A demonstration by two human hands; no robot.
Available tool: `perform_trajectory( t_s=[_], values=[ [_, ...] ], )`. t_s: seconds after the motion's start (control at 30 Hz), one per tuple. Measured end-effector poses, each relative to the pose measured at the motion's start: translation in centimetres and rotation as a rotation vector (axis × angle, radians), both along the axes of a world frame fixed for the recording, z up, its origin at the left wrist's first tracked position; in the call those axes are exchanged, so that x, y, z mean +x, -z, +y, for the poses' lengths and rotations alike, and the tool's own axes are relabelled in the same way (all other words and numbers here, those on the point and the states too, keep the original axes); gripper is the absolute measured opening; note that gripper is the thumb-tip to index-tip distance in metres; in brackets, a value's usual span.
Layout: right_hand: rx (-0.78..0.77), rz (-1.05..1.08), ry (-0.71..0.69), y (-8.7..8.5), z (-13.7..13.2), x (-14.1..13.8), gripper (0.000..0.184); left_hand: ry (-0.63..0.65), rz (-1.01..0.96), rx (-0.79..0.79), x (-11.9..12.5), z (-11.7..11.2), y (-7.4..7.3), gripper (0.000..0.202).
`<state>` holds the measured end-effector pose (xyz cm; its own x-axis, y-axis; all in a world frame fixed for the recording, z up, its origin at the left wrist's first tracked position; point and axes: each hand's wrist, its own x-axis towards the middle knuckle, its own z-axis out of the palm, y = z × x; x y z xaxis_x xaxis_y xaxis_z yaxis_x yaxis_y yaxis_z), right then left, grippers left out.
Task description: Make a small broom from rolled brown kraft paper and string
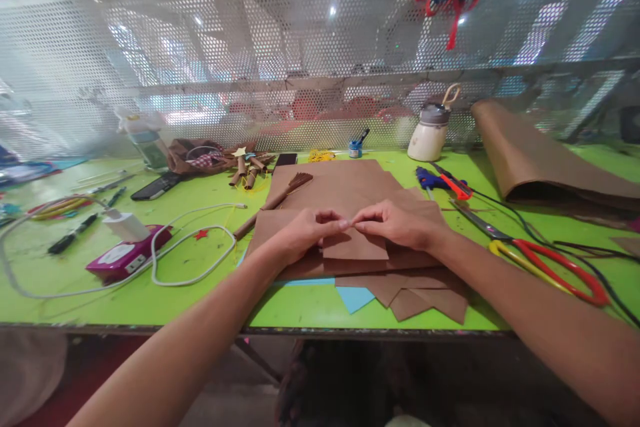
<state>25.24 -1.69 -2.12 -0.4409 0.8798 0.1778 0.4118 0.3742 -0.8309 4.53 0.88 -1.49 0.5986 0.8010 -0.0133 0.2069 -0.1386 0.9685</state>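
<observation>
A small piece of brown paper (356, 247) is pinched along its far edge by both hands. My left hand (313, 230) closes thumb and fingertips on it near the middle of that edge. Just to the right, my right hand (393, 221) pinches the same edge, the fingertips of the two hands almost touching. Under them lie larger brown paper sheets (340, 183), stacked and overlapping. Several brown paper pieces (435, 303) and a light blue sheet corner (354, 299) stick out toward the table's front edge.
Scissors (545, 263), a blue glue gun (433, 178) and a red cutter (456, 187) lie at right, near a bottle (429, 133) and a folded brown sheet (540, 153). At left are a purple power strip (127, 257), white cable (193, 280), phone (156, 185) and paper broom (273, 203).
</observation>
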Motion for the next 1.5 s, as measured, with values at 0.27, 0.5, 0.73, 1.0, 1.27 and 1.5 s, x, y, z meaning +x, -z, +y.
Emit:
perform_trajectory(
  t_s=[0.27,0.5,0.73,1.0,1.27,1.5],
  values=[
    [-0.084,0.151,0.131,0.2,-0.3,-0.6,0.024,-0.033,-0.064,-0.060,0.2,0.0,0.4,0.028],
    [-0.208,0.358,0.196,0.5,-0.1,-0.4,0.026,-0.089,-0.104,-0.019,0.2,0.0,0.5,0.021],
    [-0.165,0.307,0.162,0.5,-0.3,-0.6,0.024,-0.036,-0.008,0.016,0.0,-0.2,-0.3,0.035],
    [0.065,0.258,0.130,-0.2,-0.5,-1.1,0.014,0.185,0.068,0.034,-0.2,0.0,-0.2,0.042],
    [0.074,0.225,0.155,0.1,-0.4,-0.9,0.018,0.161,0.063,-0.009,-0.2,0.2,0.2,0.039],
    [-0.149,0.342,0.161,-0.3,-0.8,-1.2,0.031,0.094,0.117,0.051,0.1,0.0,0.1,0.039]
  ],
)
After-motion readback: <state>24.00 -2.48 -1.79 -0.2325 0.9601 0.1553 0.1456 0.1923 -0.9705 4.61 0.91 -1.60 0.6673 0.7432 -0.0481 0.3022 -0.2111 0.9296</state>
